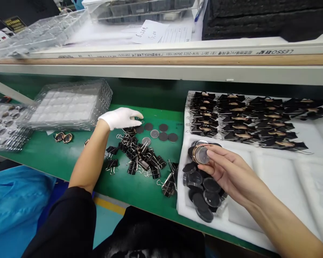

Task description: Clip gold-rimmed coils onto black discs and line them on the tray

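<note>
My right hand (226,168) is bare and pinches a round gold-rimmed case (196,154) together with a clear disc (202,155), above a heap of black and clear discs (204,193) on the white foam tray. My left hand (121,118), in a white glove, reaches over the far end of a pile of black binder clips (140,154). Its thumb and fingers are apart, close to a clip's wire handle, and nothing shows gripped between them. Right of that hand, several flat round discs (163,136) lie on the green table.
On the white foam tray (258,157), rows of gold-rimmed pieces clamped in binder clips (239,118) stand at the back. Stacked clear plastic trays (70,104) occupy the left. Two gold-rimmed rounds (63,137) lie before them. A shelf edge (161,71) runs across above the table (118,190).
</note>
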The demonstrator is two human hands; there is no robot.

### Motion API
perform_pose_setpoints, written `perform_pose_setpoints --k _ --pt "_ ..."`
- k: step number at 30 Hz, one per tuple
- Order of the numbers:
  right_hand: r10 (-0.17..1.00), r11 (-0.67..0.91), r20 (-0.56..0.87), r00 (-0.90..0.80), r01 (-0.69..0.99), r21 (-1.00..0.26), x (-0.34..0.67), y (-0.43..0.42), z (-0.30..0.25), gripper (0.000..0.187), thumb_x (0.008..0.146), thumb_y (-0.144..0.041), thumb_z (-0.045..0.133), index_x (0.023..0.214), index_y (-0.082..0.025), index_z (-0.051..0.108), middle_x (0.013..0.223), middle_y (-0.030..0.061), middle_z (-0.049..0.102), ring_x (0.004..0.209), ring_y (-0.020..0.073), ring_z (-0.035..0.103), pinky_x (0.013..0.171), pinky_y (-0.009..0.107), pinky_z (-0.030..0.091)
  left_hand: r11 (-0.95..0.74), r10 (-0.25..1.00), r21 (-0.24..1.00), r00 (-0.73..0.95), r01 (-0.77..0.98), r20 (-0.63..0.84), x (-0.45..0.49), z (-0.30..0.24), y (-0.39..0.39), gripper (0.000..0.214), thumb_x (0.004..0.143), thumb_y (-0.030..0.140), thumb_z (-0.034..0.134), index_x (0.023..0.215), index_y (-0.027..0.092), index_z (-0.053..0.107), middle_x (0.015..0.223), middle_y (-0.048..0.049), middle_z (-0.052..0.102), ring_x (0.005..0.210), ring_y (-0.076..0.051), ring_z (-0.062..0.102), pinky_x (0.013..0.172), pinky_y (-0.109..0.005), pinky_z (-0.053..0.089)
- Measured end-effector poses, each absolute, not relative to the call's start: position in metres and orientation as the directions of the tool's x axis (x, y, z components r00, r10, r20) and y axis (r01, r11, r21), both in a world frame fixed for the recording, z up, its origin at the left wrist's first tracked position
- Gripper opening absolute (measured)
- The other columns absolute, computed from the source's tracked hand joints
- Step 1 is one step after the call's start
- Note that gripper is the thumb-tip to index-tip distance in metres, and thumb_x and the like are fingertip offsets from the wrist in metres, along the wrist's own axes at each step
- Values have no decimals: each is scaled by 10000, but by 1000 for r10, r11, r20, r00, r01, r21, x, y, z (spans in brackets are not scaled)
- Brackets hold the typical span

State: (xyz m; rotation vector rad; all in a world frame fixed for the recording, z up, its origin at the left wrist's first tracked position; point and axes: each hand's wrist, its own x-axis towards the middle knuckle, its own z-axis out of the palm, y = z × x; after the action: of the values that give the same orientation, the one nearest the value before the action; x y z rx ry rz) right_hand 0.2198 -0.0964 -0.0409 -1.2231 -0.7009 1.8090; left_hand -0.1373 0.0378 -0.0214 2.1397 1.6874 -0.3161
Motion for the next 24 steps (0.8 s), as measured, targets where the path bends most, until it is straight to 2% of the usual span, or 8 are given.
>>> perform_pose_setpoints --k 2,4,7,10,13,16,20,24 --pt "839 -543 -474 -269 -339 -769 222 -95 -40 249 735 -380 933 916 -254 818 949 10 755 810 115 719 732 188 664 -186 908 226 255 956 -332 -139 -29 44 360 898 521 609 1073 252 772 916 -11 777 794 -166 672 691 -261 481" --pt "832 -544 -441 -337 -340 -767 224 -95 -42 246 744 -361 930 934 -259 810 927 5 760 794 114 724 745 199 666 -178 963 274 225 945 -147 -134 -26 41 310 877 506 648 852 217 759 784 -22 758 701 -157 650 631 -266 460" --pt "855 -480 -364 -370 -296 -826 225 -95 -47 252 772 -382 908 965 -263 798 909 11 772 765 132 738 754 252 681 -194 981 506 172 840 91 -109 -9 17 303 872 489 693 783 201 727 678 -21 736 577 -133 637 539 -248 450" --pt "898 -330 -221 -379 -251 -910 223 -98 -49 214 821 -399 866 969 -267 785 1049 49 785 828 186 774 761 343 698 -267 964 713 177 648 200 -67 6 -22 347 951 483 620 782 187 685 652 -3 730 480 -99 609 489 -226 460" --pt "918 -77 10 -396 -205 -976 218 -103 -46 130 864 -341 832 974 -289 785 1079 69 796 1134 275 741 830 408 690 -408 912 661 254 630 321 -28 8 -60 362 990 399 592 700 188 641 612 36 697 482 -65 595 556 -202 483" --pt "906 96 139 -400 -126 -987 212 -108 -44 116 886 -275 807 1000 -293 801 950 77 810 1351 296 614 929 431 657 -503 861 630 407 592 305 -10 1 -82 305 1018 331 548 761 200 646 662 59 695 530 -47 604 576 -178 465" --pt "947 66 111 -302 -153 -986 206 -113 -47 127 866 -261 813 992 -272 815 1107 80 793 1074 273 768 825 369 688 -566 821 571 474 595 319 -5 -5 -87 214 1029 334 509 943 211 661 738 35 687 592 -75 616 605 -204 481" --pt "961 122 147 -233 -120 -985 201 -117 -50 176 860 -190 779 1002 -281 827 1125 55 793 1055 244 773 800 318 695 -553 832 554 370 623 414 4 -4 -77 474 1053 528 378 1193 147 622 1080 -118 708 912 -184 714 783 -317 571"
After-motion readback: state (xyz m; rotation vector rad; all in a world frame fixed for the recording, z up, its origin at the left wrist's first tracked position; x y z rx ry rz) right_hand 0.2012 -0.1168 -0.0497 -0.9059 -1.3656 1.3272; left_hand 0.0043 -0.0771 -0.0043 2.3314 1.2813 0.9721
